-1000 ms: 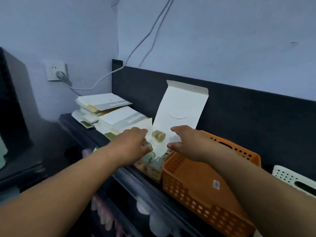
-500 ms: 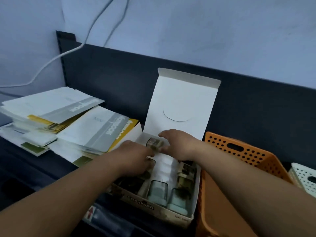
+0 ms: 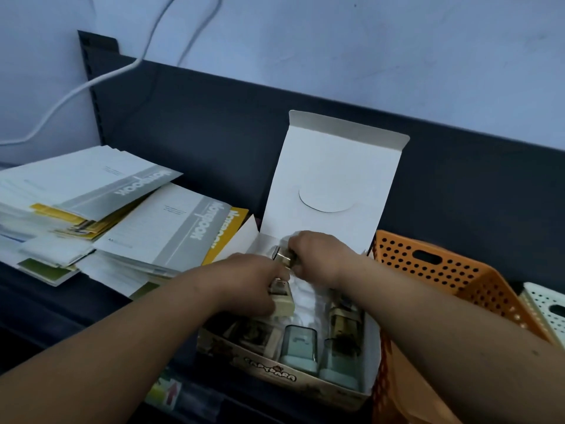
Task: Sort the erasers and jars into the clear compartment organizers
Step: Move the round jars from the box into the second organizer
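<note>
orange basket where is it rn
Head view, right side: the orange basket sits just right of the open cardboard box, before the dark back panel.

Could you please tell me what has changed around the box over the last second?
Both hands moved forward into the open cardboard box. The right hand, empty before, now pinches the small jar at the box's back end; the left hand now curls round a cream item. The upright lid, the two pale green containers at the front, the orange basket and the notebook stack stayed put.
</note>
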`<state>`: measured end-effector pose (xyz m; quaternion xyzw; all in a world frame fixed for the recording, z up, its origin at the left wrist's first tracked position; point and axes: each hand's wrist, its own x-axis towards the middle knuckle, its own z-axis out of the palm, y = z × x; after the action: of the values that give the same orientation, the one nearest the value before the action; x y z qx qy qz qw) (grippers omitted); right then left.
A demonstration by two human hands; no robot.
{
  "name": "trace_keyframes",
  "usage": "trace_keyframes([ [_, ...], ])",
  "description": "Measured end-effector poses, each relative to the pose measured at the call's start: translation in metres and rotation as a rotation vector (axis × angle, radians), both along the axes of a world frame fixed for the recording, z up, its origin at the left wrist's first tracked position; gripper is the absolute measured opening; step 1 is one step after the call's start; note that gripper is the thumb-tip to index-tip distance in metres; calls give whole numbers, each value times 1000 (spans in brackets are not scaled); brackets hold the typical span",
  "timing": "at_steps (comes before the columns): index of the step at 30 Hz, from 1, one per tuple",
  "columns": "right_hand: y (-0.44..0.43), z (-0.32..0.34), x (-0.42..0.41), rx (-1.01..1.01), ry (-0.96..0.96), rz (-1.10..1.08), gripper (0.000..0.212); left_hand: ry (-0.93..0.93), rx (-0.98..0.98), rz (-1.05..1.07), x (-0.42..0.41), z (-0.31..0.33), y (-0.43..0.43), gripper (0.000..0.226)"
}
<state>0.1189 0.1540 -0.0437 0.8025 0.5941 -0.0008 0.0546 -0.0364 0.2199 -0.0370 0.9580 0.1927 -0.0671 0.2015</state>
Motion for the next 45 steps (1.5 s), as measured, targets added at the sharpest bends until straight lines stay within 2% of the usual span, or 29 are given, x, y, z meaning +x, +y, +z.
trace_keyframes([
  [3, -10, 6, 0, 2, 34, -48, 15, -106, -108, 56, 1, 0, 1, 45],
  [7, -22, 13, 0, 34, 139, -117, 42, -269, -301, 162, 6, 2, 6, 30],
  [10, -23, 11, -8, -7, 195, -69, 52, -347, -315, 232, 8, 0, 6, 35],
  [13, -20, 7, -16, -69, 214, -20, 45, -438, -396, 294, 6, -1, 4, 43],
  [15, -17, 6, -16, -42, 254, -18, 44, -478, -422, 317, 4, -1, 3, 37],
  [18, -9, 2, -13, 17, 308, -17, 59, -542, -468, 360, -1, -1, 1, 24],
  [20, -3, -1, -12, 32, 279, -7, 62, -571, -540, 397, -3, 2, -2, 21],
  [25, -1, -2, -10, 84, 335, -34, 59, -590, -660, 455, -7, 4, -4, 23],
  [32, -46, 47, -12, 362, 715, -179, 24, -622, -767, 488, 1, 18, -7, 33],
  [34, -64, 62, -16, 407, 848, -243, 27, -645, -780, 487, 6, 26, -16, 32],
  [38, -118, 85, -20, 514, 994, -299, 25, -636, -797, 448, 24, 44, -49, 31],
  [43, -205, 96, -12, 626, 845, -333, 27, -624, -812, 316, 55, 67, -130, 32],
  [45, -247, 96, -4, 677, 841, -387, 27, -602, -826, 223, 69, 68, -167, 32],
])
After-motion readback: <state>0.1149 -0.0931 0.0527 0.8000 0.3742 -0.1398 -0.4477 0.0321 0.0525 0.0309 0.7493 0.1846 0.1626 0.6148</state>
